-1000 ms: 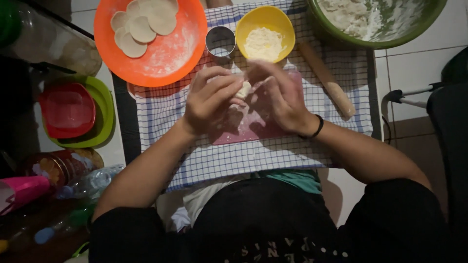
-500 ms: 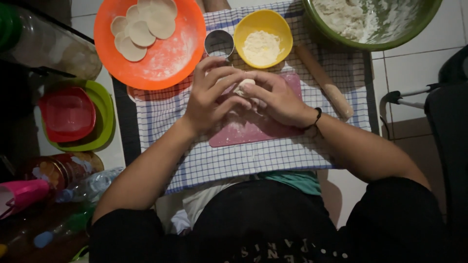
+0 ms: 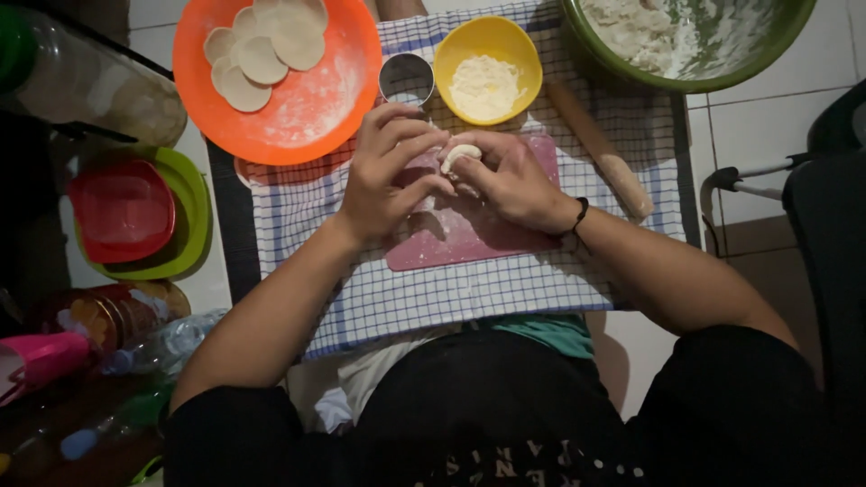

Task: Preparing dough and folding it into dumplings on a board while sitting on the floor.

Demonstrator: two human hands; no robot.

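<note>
At the far left stand a red container [image 3: 122, 209] inside a green one [image 3: 185, 216], and above them a clear plastic jar [image 3: 90, 86]. Next comes the orange plate [image 3: 298, 113], dusted with flour and carrying several round dough discs [image 3: 271, 41]. A metal ring cutter [image 3: 406, 79] stands between this plate and the yellow bowl [image 3: 487, 79] of flour.

In the middle, over the pink board [image 3: 469, 230] on the checked cloth [image 3: 433, 293], the left hand [image 3: 388, 171] is curled, its fingers touching the small folded piece of dough [image 3: 460, 155]. The right hand [image 3: 510, 180] pinches this same piece between thumb and fingertips. The piece is held just above the board, between both hands.

It seems the step in hand is sealing the folded edge; the next move likely needs even, gentle pinching along the seam.

To the right lie a wooden rolling pin [image 3: 600, 153] and a green bowl [image 3: 686, 81] with dough.
</note>
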